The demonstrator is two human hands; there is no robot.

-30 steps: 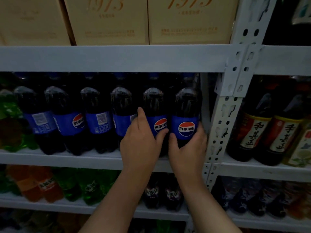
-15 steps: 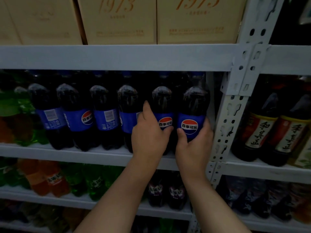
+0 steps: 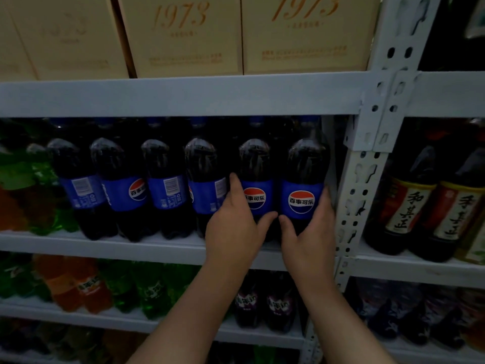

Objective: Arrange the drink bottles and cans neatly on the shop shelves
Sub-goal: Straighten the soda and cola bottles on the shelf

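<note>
A row of several dark cola bottles with blue labels stands on the middle shelf (image 3: 131, 246). My left hand (image 3: 233, 229) grips the second bottle from the right (image 3: 256, 169), fingers round its left side and thumb at the front. My right hand (image 3: 309, 237) grips the rightmost cola bottle (image 3: 304, 166), thumb on its left and fingers on its right. Both these bottles show their round logo to the front. Farther left, two bottles (image 3: 78, 179) (image 3: 164, 179) show barcodes instead.
A white perforated upright post (image 3: 354, 195) stands just right of the rightmost bottle. Beyond it are dark sauce bottles (image 3: 409, 203). Beige boxes (image 3: 181, 35) fill the top shelf. Green, orange and purple soda bottles (image 3: 154, 290) fill the shelf below.
The view has drifted, so the shelf sits a little more to the right in frame. Both hands stay on the same two bottles; the left bottle's logo has turned slightly more frontward.
</note>
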